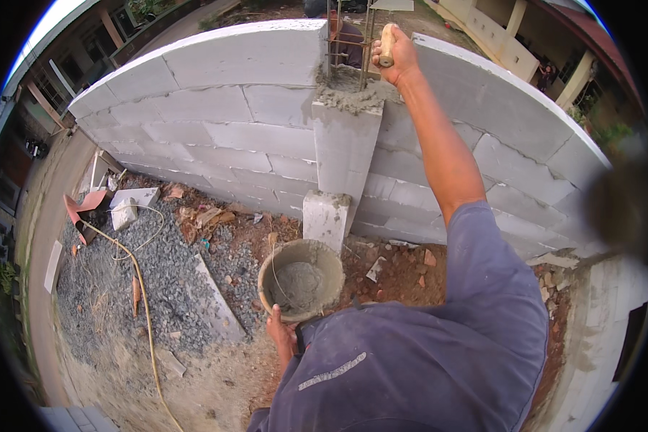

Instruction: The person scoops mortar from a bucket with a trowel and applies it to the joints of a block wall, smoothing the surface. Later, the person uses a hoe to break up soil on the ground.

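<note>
My right hand (396,54) reaches out over the top of the block wall, fingers wrapped round the wooden handle (388,45) of what looks like a trowel. A flat pale plate (394,4) at the upper edge appears to be its blade. Close by, steel rebar (333,36) stands up out of a concrete column (347,140) topped with lumpy wet mortar (354,99). Low in front of me, my left hand (281,331) grips the near-left rim of a bucket (333,263), thumb on the edge. Grey wet mortar (297,282) lies inside it.
Wall sections of pale blocks (281,54) flank the column. A short block (326,216) stands at its foot. Gravel (158,288), a yellow hose (147,317), a long pale strip (219,299) and rubble (410,277) cover the ground. Behind the rebar is another person (349,43).
</note>
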A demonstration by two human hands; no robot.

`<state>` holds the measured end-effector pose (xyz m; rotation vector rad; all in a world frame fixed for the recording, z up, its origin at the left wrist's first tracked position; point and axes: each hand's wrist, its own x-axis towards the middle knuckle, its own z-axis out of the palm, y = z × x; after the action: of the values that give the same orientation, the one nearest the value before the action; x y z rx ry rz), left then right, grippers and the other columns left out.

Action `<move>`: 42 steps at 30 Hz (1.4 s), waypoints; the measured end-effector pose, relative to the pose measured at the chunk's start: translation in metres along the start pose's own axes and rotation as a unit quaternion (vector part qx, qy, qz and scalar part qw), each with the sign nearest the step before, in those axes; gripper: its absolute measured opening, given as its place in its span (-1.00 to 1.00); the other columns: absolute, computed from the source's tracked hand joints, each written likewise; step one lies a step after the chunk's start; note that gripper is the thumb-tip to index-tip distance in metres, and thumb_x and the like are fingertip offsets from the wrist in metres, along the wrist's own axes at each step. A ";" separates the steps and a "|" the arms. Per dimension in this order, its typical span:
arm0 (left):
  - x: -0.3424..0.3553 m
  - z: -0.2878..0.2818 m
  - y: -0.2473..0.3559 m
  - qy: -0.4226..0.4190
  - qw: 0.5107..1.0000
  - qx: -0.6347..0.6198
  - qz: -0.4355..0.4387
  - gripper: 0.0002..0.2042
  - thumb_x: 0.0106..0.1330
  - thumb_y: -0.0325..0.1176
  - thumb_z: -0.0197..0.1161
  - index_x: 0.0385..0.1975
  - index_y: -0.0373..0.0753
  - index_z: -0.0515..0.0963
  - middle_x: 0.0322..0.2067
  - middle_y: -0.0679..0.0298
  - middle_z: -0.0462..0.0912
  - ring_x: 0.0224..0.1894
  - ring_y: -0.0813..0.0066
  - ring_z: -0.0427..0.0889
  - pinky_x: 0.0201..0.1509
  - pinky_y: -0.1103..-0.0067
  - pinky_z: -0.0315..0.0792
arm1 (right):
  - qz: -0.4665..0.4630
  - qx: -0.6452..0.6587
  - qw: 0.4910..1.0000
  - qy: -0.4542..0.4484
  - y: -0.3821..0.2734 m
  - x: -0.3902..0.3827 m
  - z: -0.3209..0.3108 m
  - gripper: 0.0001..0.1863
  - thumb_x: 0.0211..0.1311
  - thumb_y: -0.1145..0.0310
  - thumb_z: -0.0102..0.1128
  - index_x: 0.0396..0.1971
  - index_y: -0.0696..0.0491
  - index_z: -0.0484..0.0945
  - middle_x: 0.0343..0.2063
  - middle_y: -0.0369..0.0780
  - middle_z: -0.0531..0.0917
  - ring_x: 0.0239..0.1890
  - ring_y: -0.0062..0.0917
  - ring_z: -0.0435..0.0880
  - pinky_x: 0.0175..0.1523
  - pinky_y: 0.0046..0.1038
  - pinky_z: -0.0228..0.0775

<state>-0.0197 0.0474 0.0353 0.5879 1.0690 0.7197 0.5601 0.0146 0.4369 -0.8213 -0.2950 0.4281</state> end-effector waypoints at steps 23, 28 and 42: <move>-0.001 -0.001 0.002 0.019 0.999 -0.043 -0.027 -0.36 0.32 0.01 0.30 0.20 -0.35 0.32 0.04 -0.08 0.53 -0.10 -0.04 0.69 -0.31 0.11 0.73 | 0.001 0.016 1.000 0.016 0.004 0.007 -0.004 -0.63 0.49 -0.02 -0.12 -0.13 0.02 0.31 -0.46 -0.22 0.44 -0.54 -0.50 0.45 -0.51 -0.43 0.38; 0.006 -0.008 -0.003 0.021 0.998 -0.048 -0.035 -0.35 0.33 0.02 0.29 0.23 -0.34 0.30 0.08 -0.10 0.51 -0.03 -0.09 0.66 -0.26 0.04 0.73 | 0.001 0.014 1.000 -0.002 0.006 0.009 -0.004 -0.63 0.49 -0.02 -0.13 -0.14 0.02 0.33 -0.45 -0.22 0.45 -0.54 -0.50 0.46 -0.50 -0.43 0.38; 0.012 -0.016 -0.007 -0.008 0.996 -0.072 -0.043 -0.30 0.34 0.10 0.26 0.25 -0.35 0.28 0.11 -0.08 0.51 0.01 -0.06 0.65 -0.20 0.04 0.72 | 0.011 0.042 0.999 -0.011 0.005 0.019 -0.021 -0.62 0.49 -0.03 -0.16 -0.10 0.01 0.30 -0.45 -0.22 0.44 -0.54 -0.50 0.46 -0.49 -0.44 0.37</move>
<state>-0.0291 0.0531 0.0171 0.4200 1.0112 0.7086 0.5844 0.0134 0.4216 -0.7396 -0.2865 0.4674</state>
